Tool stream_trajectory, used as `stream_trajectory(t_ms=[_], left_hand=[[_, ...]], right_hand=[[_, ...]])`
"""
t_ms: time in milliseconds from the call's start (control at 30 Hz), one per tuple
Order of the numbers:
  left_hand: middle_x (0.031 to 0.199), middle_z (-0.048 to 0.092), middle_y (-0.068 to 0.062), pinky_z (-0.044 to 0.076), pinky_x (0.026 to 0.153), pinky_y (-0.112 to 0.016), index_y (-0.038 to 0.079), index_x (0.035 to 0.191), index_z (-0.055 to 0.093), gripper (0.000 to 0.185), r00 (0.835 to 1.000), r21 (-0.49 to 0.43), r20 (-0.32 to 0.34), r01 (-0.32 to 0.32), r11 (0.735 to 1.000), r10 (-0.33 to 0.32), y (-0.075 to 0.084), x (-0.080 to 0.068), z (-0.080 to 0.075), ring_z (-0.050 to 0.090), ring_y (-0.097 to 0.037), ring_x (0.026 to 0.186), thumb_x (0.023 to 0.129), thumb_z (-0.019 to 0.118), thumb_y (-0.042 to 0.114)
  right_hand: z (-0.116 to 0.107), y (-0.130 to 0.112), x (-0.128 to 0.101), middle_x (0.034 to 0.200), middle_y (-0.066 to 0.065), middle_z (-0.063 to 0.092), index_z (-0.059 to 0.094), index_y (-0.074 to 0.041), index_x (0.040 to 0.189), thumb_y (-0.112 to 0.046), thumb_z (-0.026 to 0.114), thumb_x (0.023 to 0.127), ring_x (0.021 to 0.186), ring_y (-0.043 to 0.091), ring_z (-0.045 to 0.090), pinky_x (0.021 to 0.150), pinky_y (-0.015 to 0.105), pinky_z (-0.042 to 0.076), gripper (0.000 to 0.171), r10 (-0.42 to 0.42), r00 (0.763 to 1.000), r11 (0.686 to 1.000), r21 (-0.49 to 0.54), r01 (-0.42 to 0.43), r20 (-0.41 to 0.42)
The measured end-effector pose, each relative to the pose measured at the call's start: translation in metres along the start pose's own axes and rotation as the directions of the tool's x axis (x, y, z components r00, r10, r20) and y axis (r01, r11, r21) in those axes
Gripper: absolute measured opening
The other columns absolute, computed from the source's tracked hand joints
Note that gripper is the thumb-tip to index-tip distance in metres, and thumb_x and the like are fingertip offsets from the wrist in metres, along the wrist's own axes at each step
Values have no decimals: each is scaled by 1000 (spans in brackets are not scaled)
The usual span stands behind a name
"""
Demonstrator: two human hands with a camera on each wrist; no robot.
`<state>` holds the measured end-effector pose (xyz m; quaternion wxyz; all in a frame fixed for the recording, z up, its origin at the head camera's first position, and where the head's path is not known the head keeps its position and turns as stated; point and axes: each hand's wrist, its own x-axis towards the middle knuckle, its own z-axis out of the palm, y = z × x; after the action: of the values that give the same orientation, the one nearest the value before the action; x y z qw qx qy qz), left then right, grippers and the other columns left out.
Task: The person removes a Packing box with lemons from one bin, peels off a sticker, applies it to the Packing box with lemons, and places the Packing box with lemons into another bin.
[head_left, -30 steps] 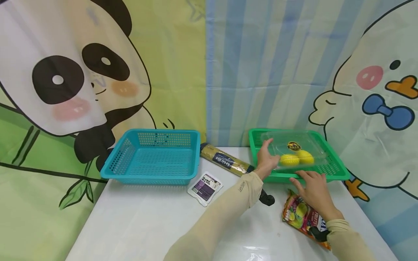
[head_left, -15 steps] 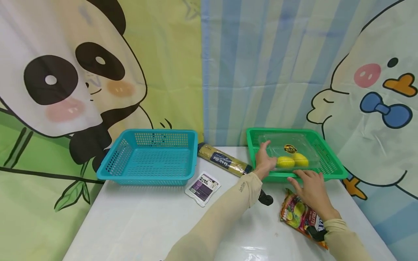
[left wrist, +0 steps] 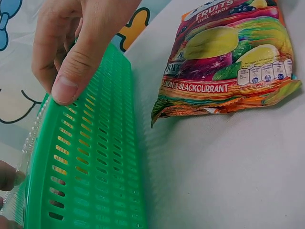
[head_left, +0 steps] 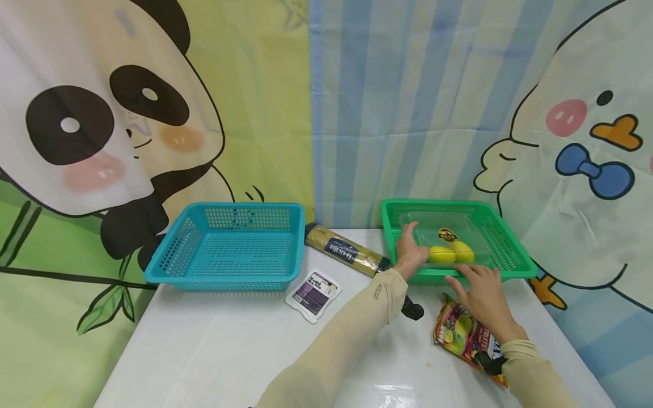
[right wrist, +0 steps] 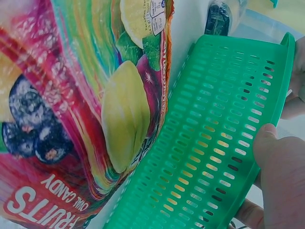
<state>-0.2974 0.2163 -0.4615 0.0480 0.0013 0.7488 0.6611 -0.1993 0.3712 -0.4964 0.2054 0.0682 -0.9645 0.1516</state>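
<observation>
A clear plastic box [head_left: 461, 226] with a dark-and-gold label and yellow lemons [head_left: 441, 254] inside lies tilted in the green basket [head_left: 512, 249]. My left hand [head_left: 412, 249] holds the box at its left end, fingers spread along the side. Only some of its fingertips [left wrist: 7, 176] show in the left wrist view, against the clear plastic. At the basket's front rim, my right hand [head_left: 484, 297] has its thumb on the outside and its fingers reaching over to the inside, beside the box's front edge. The basket's wall hides part of those fingers in the right wrist view.
A fruit candy bag [head_left: 466, 334] lies under my right forearm, in front of the basket. Left of the green basket are a gold pasta pack [head_left: 347, 249] and a white-and-purple packet [head_left: 313, 294]. A blue basket [head_left: 227, 280] stands at the table's back left.
The clear box has sunk a little lower into the green basket, its front edge nearer the rim. Both hands keep nearly the same place; the head view has shifted slightly.
</observation>
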Motion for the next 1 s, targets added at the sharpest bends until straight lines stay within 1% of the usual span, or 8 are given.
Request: stream_trajectory(t_ms=[133, 200, 267, 333, 400, 600, 733, 1000], left_hand=[[167, 29, -3, 38, 40, -25, 22, 149, 49, 79, 1000, 51, -22, -1, 999, 2, 1, 1, 0, 51, -17, 53, 84, 58, -21], [166, 31, -3, 42, 45, -26, 22, 148, 50, 80, 999, 82, -33, 1, 997, 2, 2, 1, -1, 61, -19, 69, 83, 59, -21], [165, 33, -3, 48, 56, -26, 23, 148, 51, 80, 999, 122, -42, -1, 993, 6, 3, 0, -1, 66, -21, 96, 82, 59, -21], [165, 34, -4, 52, 68, -28, 24, 148, 51, 79, 999, 152, -47, -6, 988, 13, 4, -1, -1, 61, -25, 117, 82, 59, -20], [164, 36, -5, 53, 82, -30, 23, 148, 51, 78, 998, 185, -47, -21, 983, 30, 4, -1, 0, 56, -27, 128, 83, 60, -19], [159, 44, -6, 52, 100, -37, 18, 147, 52, 73, 995, 267, -49, -71, 961, 88, 4, -2, 3, 63, -28, 109, 84, 63, -16], [156, 47, -5, 51, 102, -37, 18, 148, 52, 73, 994, 303, -58, -68, 951, 90, 3, -1, 4, 64, -27, 103, 84, 65, -15], [148, 54, -5, 49, 107, -39, 15, 148, 51, 75, 995, 374, -66, -46, 926, 77, 2, 1, 7, 60, -29, 123, 81, 72, -12]], right_hand=[[0, -1, 1, 125, 35, 62, 65, 2, 124, -34, 69, 97, 123, 54, 48, 107, 83, 15, 45, 0, 1000, 1000, -3, 0, 1], [1, -2, 1, 124, 35, 62, 65, 3, 124, -34, 69, 97, 122, 55, 48, 107, 83, 16, 46, -4, 1000, 1000, -4, 4, -1], [0, -3, 1, 124, 35, 62, 65, 3, 124, -34, 69, 97, 122, 55, 48, 107, 83, 16, 46, -6, 1000, 1000, -4, 6, -1], [0, -3, 1, 124, 35, 62, 65, 3, 124, -34, 68, 97, 122, 55, 48, 107, 83, 16, 46, -5, 1000, 1000, -3, 5, 1], [-1, -2, 1, 124, 35, 62, 65, 2, 125, -34, 68, 98, 123, 54, 48, 107, 83, 16, 46, 0, 1000, 1000, -2, 0, 4], [-2, 0, 1, 123, 34, 63, 65, 2, 124, -34, 68, 98, 123, 54, 48, 108, 83, 14, 45, 5, 1000, 1000, -1, -5, 7], [-2, 1, 1, 122, 34, 63, 65, 2, 124, -32, 69, 97, 122, 54, 49, 109, 83, 13, 44, 2, 1000, 1000, -1, -2, 5], [1, 2, 0, 118, 32, 66, 68, 1, 120, -31, 72, 95, 118, 52, 53, 104, 84, 21, 41, -29, 999, 1000, -6, 29, -32]])
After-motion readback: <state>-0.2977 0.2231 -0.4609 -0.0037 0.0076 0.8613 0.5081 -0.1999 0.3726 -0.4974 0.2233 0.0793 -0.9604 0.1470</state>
